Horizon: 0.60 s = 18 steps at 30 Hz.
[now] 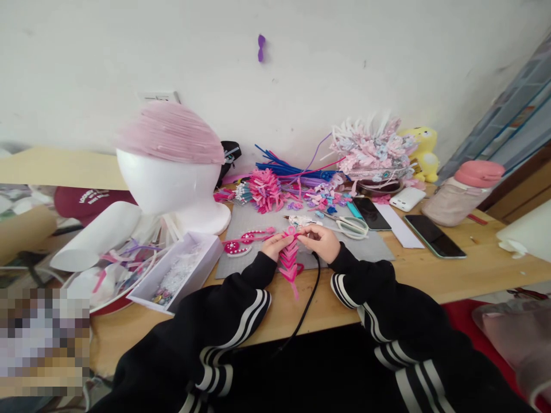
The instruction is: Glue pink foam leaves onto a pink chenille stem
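My left hand (276,248) and right hand (323,243) pinch the pink chenille braid (288,263); probably I shape it; next move needs steady pressure.

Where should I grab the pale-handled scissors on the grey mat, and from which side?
Probably by the pale looped handles, coming from the near right: the scissors lie flat, loops rightward, blades pointing left. The right hand is nearest but pinches the pink fuzzy chevron strip; a black rectangular phone lies beyond the loops.
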Each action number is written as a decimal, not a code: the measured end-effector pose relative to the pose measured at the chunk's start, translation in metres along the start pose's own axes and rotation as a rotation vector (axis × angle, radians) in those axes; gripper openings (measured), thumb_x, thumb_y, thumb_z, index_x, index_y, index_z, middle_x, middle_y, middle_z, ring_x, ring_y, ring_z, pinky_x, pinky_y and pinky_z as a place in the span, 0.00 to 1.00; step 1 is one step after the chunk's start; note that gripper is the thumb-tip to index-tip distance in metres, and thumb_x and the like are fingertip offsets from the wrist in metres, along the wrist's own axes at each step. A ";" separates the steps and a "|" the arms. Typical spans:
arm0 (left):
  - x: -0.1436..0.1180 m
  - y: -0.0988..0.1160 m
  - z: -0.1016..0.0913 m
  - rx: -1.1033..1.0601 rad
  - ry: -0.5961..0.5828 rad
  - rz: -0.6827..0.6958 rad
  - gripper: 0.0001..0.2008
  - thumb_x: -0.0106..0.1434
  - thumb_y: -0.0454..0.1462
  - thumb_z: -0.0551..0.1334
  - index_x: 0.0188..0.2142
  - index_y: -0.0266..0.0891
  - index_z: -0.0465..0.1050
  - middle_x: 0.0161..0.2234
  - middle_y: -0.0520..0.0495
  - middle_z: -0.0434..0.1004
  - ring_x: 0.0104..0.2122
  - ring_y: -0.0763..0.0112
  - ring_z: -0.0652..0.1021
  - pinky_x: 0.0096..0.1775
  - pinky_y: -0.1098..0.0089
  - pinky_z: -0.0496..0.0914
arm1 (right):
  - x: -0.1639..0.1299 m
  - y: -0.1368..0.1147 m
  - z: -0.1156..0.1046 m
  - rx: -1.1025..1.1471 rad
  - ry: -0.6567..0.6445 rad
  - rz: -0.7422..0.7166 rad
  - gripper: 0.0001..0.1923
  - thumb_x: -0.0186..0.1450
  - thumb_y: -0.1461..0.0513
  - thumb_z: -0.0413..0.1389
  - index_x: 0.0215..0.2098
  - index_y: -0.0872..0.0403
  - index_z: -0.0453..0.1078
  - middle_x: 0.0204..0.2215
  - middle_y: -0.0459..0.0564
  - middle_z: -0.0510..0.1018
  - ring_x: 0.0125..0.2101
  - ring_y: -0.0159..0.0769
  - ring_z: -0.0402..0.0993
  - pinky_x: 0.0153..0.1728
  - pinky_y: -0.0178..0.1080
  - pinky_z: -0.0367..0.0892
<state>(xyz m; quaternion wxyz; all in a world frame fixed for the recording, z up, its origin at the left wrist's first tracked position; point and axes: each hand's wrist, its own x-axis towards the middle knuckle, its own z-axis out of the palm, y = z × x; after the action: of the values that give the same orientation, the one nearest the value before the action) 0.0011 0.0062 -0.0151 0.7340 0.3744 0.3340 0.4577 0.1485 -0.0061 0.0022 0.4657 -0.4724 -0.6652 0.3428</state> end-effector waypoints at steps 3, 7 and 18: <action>0.005 -0.003 -0.006 0.015 0.018 0.000 0.13 0.38 0.40 0.68 0.18 0.32 0.69 0.14 0.53 0.69 0.16 0.80 0.67 0.20 0.76 0.58 | 0.001 -0.002 0.001 -0.022 -0.015 0.041 0.09 0.51 0.58 0.54 0.23 0.57 0.67 0.14 0.42 0.64 0.15 0.24 0.54 0.16 0.30 0.52; 0.010 -0.006 -0.009 0.036 0.035 -0.003 0.14 0.37 0.40 0.68 0.18 0.32 0.68 0.14 0.53 0.69 0.15 0.81 0.67 0.20 0.76 0.59 | 0.002 -0.004 0.001 -0.068 -0.011 0.038 0.08 0.51 0.59 0.54 0.21 0.57 0.66 0.13 0.41 0.63 0.15 0.23 0.53 0.16 0.30 0.53; 0.013 -0.012 -0.008 0.078 0.034 -0.012 0.15 0.35 0.41 0.68 0.18 0.33 0.68 0.13 0.56 0.67 0.15 0.82 0.65 0.21 0.76 0.59 | -0.001 -0.003 0.004 -0.227 0.093 -0.084 0.06 0.51 0.62 0.54 0.18 0.57 0.66 0.15 0.43 0.64 0.15 0.24 0.54 0.17 0.30 0.54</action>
<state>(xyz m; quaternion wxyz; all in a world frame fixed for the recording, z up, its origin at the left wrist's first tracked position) 0.0043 0.0164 -0.0308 0.7157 0.3928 0.3663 0.4464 0.1443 -0.0080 0.0033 0.4533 -0.5093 -0.6966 0.2233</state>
